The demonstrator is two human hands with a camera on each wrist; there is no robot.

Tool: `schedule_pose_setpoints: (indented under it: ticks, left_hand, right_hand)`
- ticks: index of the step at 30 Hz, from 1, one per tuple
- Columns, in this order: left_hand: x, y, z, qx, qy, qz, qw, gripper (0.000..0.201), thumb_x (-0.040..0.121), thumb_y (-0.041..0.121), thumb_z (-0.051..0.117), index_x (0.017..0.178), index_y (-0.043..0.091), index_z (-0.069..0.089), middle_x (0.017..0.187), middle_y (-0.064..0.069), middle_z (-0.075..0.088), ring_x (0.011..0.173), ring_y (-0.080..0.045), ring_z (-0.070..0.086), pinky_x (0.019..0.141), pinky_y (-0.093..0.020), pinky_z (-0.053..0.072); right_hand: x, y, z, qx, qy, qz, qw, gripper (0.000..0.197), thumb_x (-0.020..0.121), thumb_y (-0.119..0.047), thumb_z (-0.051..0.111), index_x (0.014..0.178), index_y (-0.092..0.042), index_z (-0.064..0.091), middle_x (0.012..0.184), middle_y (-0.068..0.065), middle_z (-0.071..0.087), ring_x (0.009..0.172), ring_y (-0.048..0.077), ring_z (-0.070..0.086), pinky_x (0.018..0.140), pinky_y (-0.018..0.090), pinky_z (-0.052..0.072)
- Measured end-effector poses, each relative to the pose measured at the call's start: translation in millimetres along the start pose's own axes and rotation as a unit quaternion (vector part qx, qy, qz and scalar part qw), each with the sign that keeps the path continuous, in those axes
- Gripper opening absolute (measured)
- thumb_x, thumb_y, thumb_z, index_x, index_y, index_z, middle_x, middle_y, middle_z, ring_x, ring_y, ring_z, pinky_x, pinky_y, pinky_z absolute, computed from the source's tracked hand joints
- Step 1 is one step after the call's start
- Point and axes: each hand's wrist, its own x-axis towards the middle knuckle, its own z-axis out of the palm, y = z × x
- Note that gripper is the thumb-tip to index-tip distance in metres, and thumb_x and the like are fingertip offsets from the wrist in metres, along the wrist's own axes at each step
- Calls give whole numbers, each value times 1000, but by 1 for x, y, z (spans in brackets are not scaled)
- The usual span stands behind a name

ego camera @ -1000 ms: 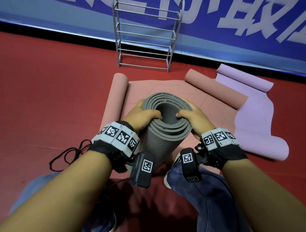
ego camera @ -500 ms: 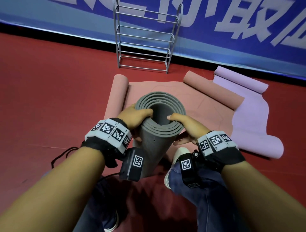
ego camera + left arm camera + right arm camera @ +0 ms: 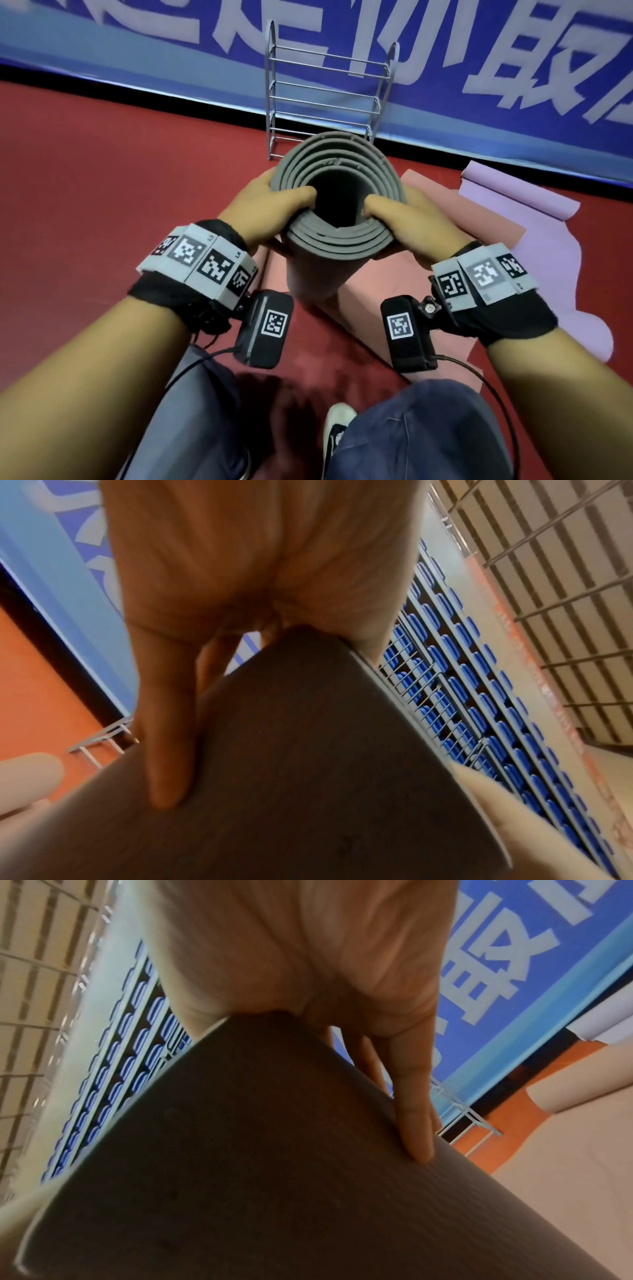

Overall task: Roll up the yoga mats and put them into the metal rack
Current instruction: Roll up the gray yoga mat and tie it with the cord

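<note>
- The red floor (image 3: 102, 205) is all around me, and a blue banner (image 3: 513, 68) runs along the back.
- The pink mat (image 3: 370, 308) and the purple mat (image 3: 534, 246) lie flat near my feet.
- The metal rack (image 3: 325, 85) stands at the banner, past the gray mat (image 3: 337, 205), which hides its bottom.
- The gray mat is rolled up and stands on end; it looks higher than before.
- My left hand (image 3: 270, 205) and right hand (image 3: 414, 219) squeeze its top, thumbs hooked inside; I think the fingers wrap behind.

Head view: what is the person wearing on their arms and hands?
Both forearms are bare, no sleeves. The left hand and right hand are ungloved. Each wrist carries a black fabric wrap under a grey band of black-and-white square markers, plus a black camera box bearing one marker, with a thin black cable trailing back.
</note>
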Motion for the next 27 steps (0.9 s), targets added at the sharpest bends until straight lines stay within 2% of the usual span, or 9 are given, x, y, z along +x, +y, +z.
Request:
schedule_pose_setpoints:
  ticks: [2,4,6,9,12,18,22,24,27]
  left_hand:
    - [7,-5,-2,-9,10,30,999,47,63,26,64,110,29,60,98,-9,70,84,-29,70,62,-50,60]
    - [21,-20,-6,-18,14,50,998,57,64,23,65,119,32,55,102,-6,69,89,-26,69,65,-42,59]
    - [40,-41,-10,-23,7,62,998,59,64,22,68,116,42,50,104,-4,67,92,-20,67,70,-42,59]
    - [81,-83,-18,-19,-9,68,997,66,60,33,72,116,51,43,115,3,65,104,-11,65,88,-37,56]
    - [125,-130,-24,-9,-9,71,997,68,62,39,68,121,53,38,118,12,60,106,3,60,90,-21,50]
    - [208,-222,-36,17,-13,59,998,70,76,22,67,128,51,29,116,36,52,109,15,52,96,-17,44]
    - [243,-223,-58,25,-23,65,997,72,79,18,73,132,38,29,119,25,49,102,23,50,87,-6,43]
    - [254,-222,-67,30,3,65,997,74,69,31,74,131,39,34,117,23,55,102,16,55,89,-13,47]
    - [260,-234,-78,41,44,70,996,72,64,39,68,130,39,39,123,10,60,114,-4,59,100,-34,48]
  right_hand:
    - [7,3,4,-17,26,-48,998,14,71,-27,62,85,-26,64,69,-8,65,69,11,64,62,35,58]
    - [15,11,12,-48,51,-100,993,27,80,-19,63,106,-27,64,81,-17,64,71,-11,59,65,8,45]
    - [31,25,24,-65,61,-117,989,47,83,-14,62,129,-22,57,97,-19,64,82,-17,58,71,0,41]
    - [70,58,49,-92,66,-111,987,68,77,-24,58,143,-19,45,125,-3,63,111,5,60,100,23,47]
    - [112,99,72,-124,66,-110,984,76,73,-28,54,148,-19,39,140,1,54,126,17,52,108,36,43]
    - [192,169,112,-145,34,-74,986,73,82,-8,59,150,-11,34,151,7,41,140,20,38,116,37,32]
    - [223,168,130,-131,61,-62,988,73,82,-6,64,149,-10,36,150,8,40,137,17,38,112,19,27]
    - [235,161,139,-121,68,-68,988,74,80,-7,66,148,-10,37,147,8,41,133,14,40,109,18,30]
    - [245,157,156,-108,78,-80,988,71,81,-5,65,147,-8,38,148,10,41,136,20,40,113,33,33]
